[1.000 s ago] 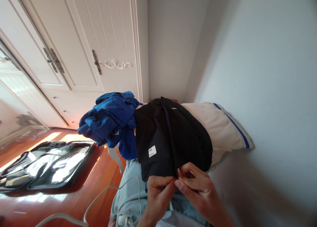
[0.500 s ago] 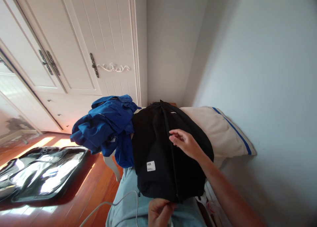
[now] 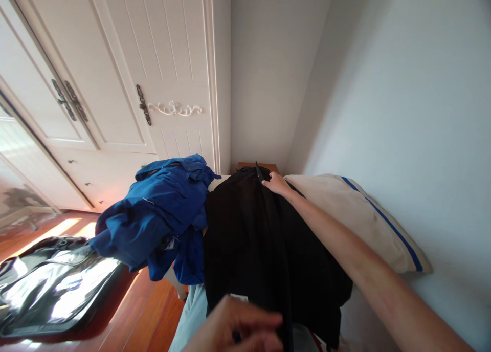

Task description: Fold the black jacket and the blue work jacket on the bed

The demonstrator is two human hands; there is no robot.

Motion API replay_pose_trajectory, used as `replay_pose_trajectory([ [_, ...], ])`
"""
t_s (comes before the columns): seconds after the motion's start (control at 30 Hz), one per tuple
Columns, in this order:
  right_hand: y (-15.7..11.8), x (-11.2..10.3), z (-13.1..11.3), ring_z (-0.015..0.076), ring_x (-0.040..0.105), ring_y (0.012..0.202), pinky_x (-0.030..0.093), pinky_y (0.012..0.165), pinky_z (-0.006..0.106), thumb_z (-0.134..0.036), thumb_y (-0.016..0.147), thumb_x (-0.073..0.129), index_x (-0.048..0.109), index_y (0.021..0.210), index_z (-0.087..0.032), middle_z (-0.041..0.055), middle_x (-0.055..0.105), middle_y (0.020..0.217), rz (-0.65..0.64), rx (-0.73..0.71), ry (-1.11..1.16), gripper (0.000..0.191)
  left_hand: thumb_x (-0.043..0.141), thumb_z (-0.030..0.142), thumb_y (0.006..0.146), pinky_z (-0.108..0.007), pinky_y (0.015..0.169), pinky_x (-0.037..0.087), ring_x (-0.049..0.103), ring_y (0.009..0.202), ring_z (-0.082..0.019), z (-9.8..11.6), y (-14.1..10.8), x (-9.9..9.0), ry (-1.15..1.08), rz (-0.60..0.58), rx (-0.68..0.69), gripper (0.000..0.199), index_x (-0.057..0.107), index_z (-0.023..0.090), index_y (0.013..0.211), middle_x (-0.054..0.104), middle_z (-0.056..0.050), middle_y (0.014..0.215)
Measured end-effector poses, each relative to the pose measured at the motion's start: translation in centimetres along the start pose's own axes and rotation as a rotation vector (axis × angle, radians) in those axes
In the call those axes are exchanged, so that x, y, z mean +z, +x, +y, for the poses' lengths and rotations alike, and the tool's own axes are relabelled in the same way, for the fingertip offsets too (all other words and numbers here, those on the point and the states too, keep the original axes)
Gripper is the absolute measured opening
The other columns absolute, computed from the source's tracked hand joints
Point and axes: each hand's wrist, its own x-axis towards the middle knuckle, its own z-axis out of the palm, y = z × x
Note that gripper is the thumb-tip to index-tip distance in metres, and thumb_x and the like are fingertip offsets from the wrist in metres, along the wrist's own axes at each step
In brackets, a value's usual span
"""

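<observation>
A black jacket (image 3: 245, 229) is spread out before me, its dark front edge running from collar to hem. At the far end, my right hand (image 3: 279, 184) pinches the jacket's edge near the collar, thumb and fingers closed on it. Close to me, my left hand (image 3: 245, 326) is slightly blurred, its fingers closed at the lower front edge of the jacket. A white label on the jacket is mostly hidden behind that hand.
Crumpled blue clothing (image 3: 164, 209) lies left of the jacket. A cream cushion (image 3: 356, 214) with a blue stripe leans by the wall at right. An open black suitcase (image 3: 57, 285) rests on the wooden floor (image 3: 149, 306). A white wardrobe (image 3: 115, 60) stands behind.
My right hand has reached away from me, from above the jacket's middle to its collar edge. My left hand has risen with the hem. The jacket's near end is lifted closer.
</observation>
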Motion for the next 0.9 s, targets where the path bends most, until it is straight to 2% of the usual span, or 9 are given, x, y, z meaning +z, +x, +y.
replay_pose_trajectory([
  [0.07, 1.4, 0.6, -0.1, 0.0253, 0.063, 0.106, 0.044, 0.086, 0.029, -0.039, 0.089, 0.062, 0.060, 0.119, -0.009, 0.0163, 0.068, 0.113, -0.010, 0.004, 0.026, 0.042, 0.071, 0.043, 0.081, -0.027, 0.060, 0.050, 0.069, 0.074, -0.021, 3.4, 5.3, -0.3, 0.102, 0.028, 0.130, 0.038, 0.076, 0.021, 0.112, 0.076, -0.010, 0.091],
  [0.17, 3.0, 1.2, -0.6, 0.0225, 0.067, 0.089, 0.044, 0.076, 0.027, -0.037, 0.090, 0.060, 0.067, 0.097, -0.012, 0.0122, 0.071, 0.094, -0.023, 0.020, 0.056, 0.027, 0.060, 0.031, 0.087, -0.026, 0.064, 0.051, 0.070, 0.085, -0.021, 7.1, 15.2, -0.7, 0.130, 0.335, 0.321, 0.037, 0.071, 0.014, 0.117, 0.075, -0.012, 0.103],
  [0.23, 3.7, 1.4, -0.9, 0.0205, 0.066, 0.078, 0.043, 0.069, 0.026, -0.031, 0.087, 0.062, 0.067, 0.085, -0.013, 0.0096, 0.070, 0.081, -0.039, 0.038, 0.078, 0.019, 0.058, 0.021, 0.085, -0.028, 0.077, 0.053, 0.069, 0.093, -0.022, 8.0, 21.4, -1.2, 0.226, 0.478, 0.307, 0.036, 0.069, 0.010, 0.118, 0.074, -0.013, 0.108],
  [0.27, 3.9, 1.4, -0.9, 0.0194, 0.065, 0.072, 0.043, 0.067, 0.025, -0.026, 0.084, 0.063, 0.067, 0.080, -0.013, 0.0081, 0.069, 0.074, -0.052, 0.048, 0.093, 0.014, 0.056, 0.018, 0.086, -0.028, 0.083, 0.052, 0.069, 0.099, -0.021, 8.0, 24.0, -1.6, 0.326, 0.510, 0.290, 0.038, 0.067, 0.010, 0.121, 0.073, -0.013, 0.112],
  [0.37, 4.4, 1.3, -0.5, 0.0161, 0.061, 0.058, 0.042, 0.058, 0.024, -0.019, 0.077, 0.065, 0.065, 0.071, -0.015, 0.0029, 0.062, 0.060, -0.101, 0.068, 0.163, 0.008, 0.053, 0.018, 0.088, -0.027, 0.093, 0.048, 0.065, 0.111, -0.022, 7.4, 29.6, -2.8, 0.712, 0.549, 0.159, 0.041, 0.063, 0.007, 0.126, 0.070, -0.015, 0.121],
  [0.5, 4.7, 1.4, 0.5, 0.0119, 0.057, 0.052, 0.042, 0.053, 0.020, -0.019, 0.076, 0.065, 0.066, 0.072, -0.016, -0.0011, 0.060, 0.058, -0.157, 0.072, 0.314, 0.005, 0.055, 0.022, 0.087, -0.037, 0.097, 0.045, 0.059, 0.120, -0.032, 6.9, 33.4, -4.1, 0.909, 0.556, 0.081, 0.040, 0.066, 0.005, 0.122, 0.068, -0.023, 0.121],
  [0.67, 5.0, 1.7, 1.3, 0.0094, 0.056, 0.050, 0.043, 0.050, 0.018, -0.023, 0.082, 0.062, 0.066, 0.077, -0.016, -0.0016, 0.062, 0.063, -0.189, 0.080, 0.493, 0.010, 0.058, 0.034, 0.089, -0.040, 0.100, 0.042, 0.054, 0.125, -0.035, 7.3, 36.5, -5.2, 1.079, 0.561, 0.044, 0.036, 0.073, 0.014, 0.115, 0.067, -0.020, 0.125],
  [0.77, 5.1, 1.9, 1.5, 0.0090, 0.054, 0.047, 0.041, 0.046, 0.018, -0.026, 0.085, 0.061, 0.063, 0.072, -0.016, -0.0020, 0.059, 0.060, -0.203, 0.077, 0.560, 0.016, 0.065, 0.039, 0.084, -0.037, 0.092, 0.046, 0.062, 0.113, -0.033, 7.3, 37.9, -5.8, 1.112, 0.518, 0.013, 0.027, 0.078, 0.018, 0.096, 0.073, -0.017, 0.111],
  [0.9, 5.5, 2.2, 1.6, 0.0094, 0.054, 0.044, 0.037, 0.042, 0.017, -0.028, 0.087, 0.061, 0.062, 0.069, -0.016, -0.0018, 0.057, 0.055, -0.240, 0.076, 0.591, 0.021, 0.063, 0.031, 0.085, -0.032, 0.081, 0.047, 0.068, 0.096, -0.029, 6.8, 39.0, -6.3, 1.070, 0.496, 0.005, 0.020, 0.078, 0.018, 0.082, 0.075, -0.015, 0.093],
])
